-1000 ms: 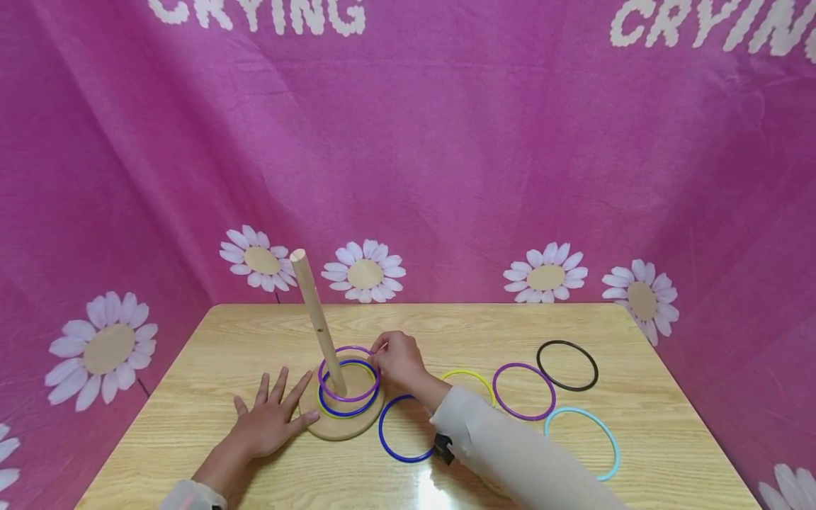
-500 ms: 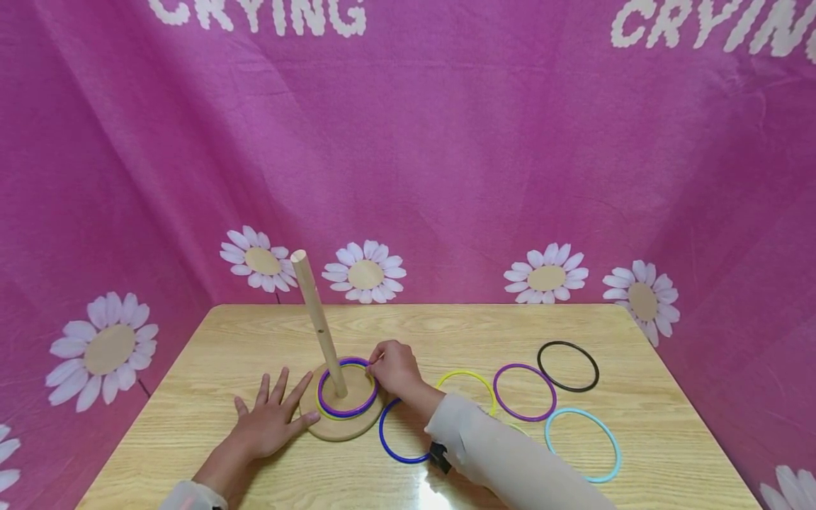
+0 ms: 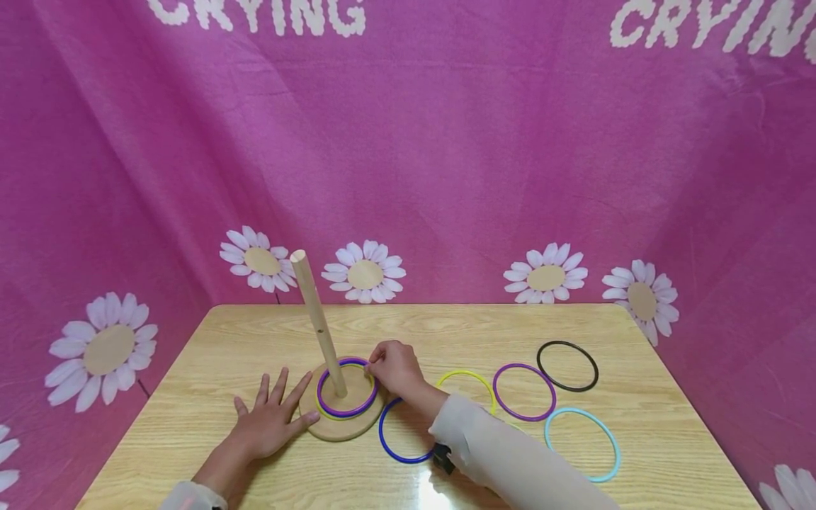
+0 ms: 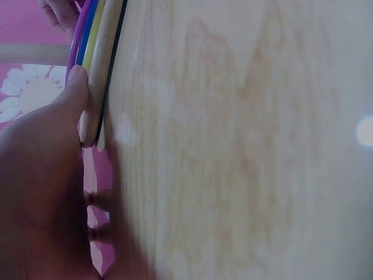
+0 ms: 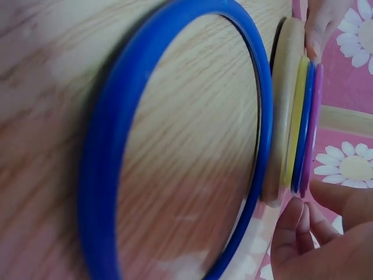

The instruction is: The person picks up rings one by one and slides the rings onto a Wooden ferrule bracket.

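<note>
A wooden post [image 3: 316, 319] rises from a round wooden base [image 3: 341, 431]. On that base, around the post, lie a yellow ring [image 5: 296, 119], a blue ring [image 5: 302, 135] and, topmost, a purple ring [image 3: 344, 413]. My right hand [image 3: 397, 368] pinches the purple ring at its right edge between thumb and fingertips; the right wrist view shows the stacked rings right at those fingertips. My left hand [image 3: 264, 421] lies with spread fingers on the table at the left of the base, its thumb [image 4: 77, 84] on the base's edge.
Right of the base lie a loose blue ring [image 3: 408, 461], a yellow ring [image 3: 468, 372], a second purple ring [image 3: 519, 365], a black ring [image 3: 564, 343] and a light blue ring [image 3: 576, 411]. My right sleeve [image 3: 503, 453] partly covers another yellowish ring. A pink curtain [image 3: 433, 163] hangs behind the table.
The purple ring, held tilted above the others a second ago, has come down flat onto the blue one, my right hand lowering with it. My left hand has stayed in place.
</note>
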Motion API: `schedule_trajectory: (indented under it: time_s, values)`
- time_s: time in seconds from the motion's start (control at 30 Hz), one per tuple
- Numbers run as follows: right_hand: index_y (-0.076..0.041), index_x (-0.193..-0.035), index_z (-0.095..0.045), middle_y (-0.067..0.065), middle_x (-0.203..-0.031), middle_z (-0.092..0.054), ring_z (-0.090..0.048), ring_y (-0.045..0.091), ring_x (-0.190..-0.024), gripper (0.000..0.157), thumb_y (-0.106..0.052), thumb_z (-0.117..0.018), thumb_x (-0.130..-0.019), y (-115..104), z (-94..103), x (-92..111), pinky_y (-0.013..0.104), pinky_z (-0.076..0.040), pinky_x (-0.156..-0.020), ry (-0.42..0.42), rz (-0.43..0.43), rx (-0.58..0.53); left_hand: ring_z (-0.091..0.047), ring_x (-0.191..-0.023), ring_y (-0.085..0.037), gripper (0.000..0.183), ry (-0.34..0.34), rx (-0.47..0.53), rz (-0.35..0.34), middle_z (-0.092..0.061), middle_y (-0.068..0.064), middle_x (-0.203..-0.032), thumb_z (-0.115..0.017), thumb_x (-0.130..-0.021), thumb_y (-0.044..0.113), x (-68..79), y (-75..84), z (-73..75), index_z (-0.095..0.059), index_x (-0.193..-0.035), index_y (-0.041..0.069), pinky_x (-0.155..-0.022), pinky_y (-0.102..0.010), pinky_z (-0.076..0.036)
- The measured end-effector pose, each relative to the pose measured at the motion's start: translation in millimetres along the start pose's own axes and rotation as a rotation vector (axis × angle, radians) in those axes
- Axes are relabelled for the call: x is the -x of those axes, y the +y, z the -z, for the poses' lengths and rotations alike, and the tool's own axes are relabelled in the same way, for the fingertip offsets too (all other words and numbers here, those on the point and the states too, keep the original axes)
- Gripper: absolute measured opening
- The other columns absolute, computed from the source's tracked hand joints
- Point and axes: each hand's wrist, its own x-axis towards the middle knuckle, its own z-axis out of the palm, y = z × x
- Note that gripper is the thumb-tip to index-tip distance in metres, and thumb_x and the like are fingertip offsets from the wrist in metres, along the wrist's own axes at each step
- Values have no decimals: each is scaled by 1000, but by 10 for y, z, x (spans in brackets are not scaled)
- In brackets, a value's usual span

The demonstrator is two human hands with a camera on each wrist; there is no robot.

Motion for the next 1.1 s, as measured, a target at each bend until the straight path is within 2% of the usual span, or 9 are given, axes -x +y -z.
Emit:
schedule_trajectory:
  time_s: [0.43, 0.6, 0.8, 1.1]
  values:
    - [-10, -86, -76, -5, -73, -67, -57, 5, -70, 8, -13, -84, -85, 135, 336, 48, 25, -50, -69, -13, 28, -89, 2, -151, -60, 81, -16, -5, 0, -5, -25, -170, -42, -101, 70, -21, -23, -27, -22, -166, 26, -95, -93, 6]
    - [-8, -92, -77, -5, -77, -69, -59, 6, -72, 9, -12, -83, -86, 200, 527, 91, 26, -51, -70, -20, 17, -151, 2, -151, -60, 81, -17, -7, 1, -5, -25, -170, -42, -101, 71, -30, -25, -32, -22, -166, 27, -95, -93, 7]
    - [-3, -94, -77, -1, -78, -72, -61, 6, -72, 11, -7, -82, -85, 288, 778, 154, 25, -52, -70, 9, 23, -199, 4, -151, -60, 81, -24, -8, 5, -4, -25, -171, -41, -101, 71, -35, -32, -44, -21, -166, 28, -94, -93, 8]
    - [-3, -96, -77, 1, -81, -72, -63, 9, -76, 10, -7, -80, -88, 506, 1150, 268, 24, -51, -71, 46, -1, -210, 4, -151, -60, 81, -27, 5, 9, -3, -25, -170, -42, -101, 70, -15, -12, -32, -21, -166, 27, -95, -92, 9]
